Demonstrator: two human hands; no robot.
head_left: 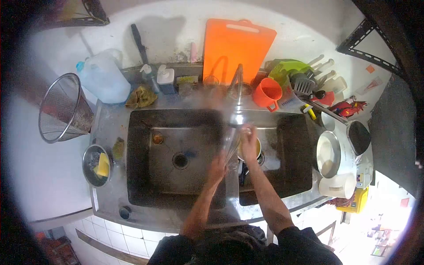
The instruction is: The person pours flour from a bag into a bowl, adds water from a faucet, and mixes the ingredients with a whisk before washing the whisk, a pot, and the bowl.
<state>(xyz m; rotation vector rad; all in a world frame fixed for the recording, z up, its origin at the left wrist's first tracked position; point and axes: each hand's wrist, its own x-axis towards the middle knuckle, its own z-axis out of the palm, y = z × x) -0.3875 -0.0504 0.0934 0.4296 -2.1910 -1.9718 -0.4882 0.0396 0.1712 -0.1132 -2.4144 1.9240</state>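
Note:
Under the faucet (239, 88), near the divider of the double sink (176, 132), both hands are close together. My left hand (219, 167) is bent around a blurred, clear or shiny object (229, 143) that I cannot make out. Higher and to the right, my right hand (249, 141) has its fingers curled near the faucet's mouth; what they hold, if anything, is hidden. Behind that hand, a round pale-rimmed bowl (258, 149) lies in the right basin, with a dark-handled item (242, 173) below it.
An orange cutting board (238, 44) leans on the back wall beside a red-orange mug (267, 93). At left are a wire strainer (62, 108), a water jug (104, 77) and a bowl with yellow sponges (85, 165). Utensils, a white bowl (327, 154) and a pan (358, 138) stand at right.

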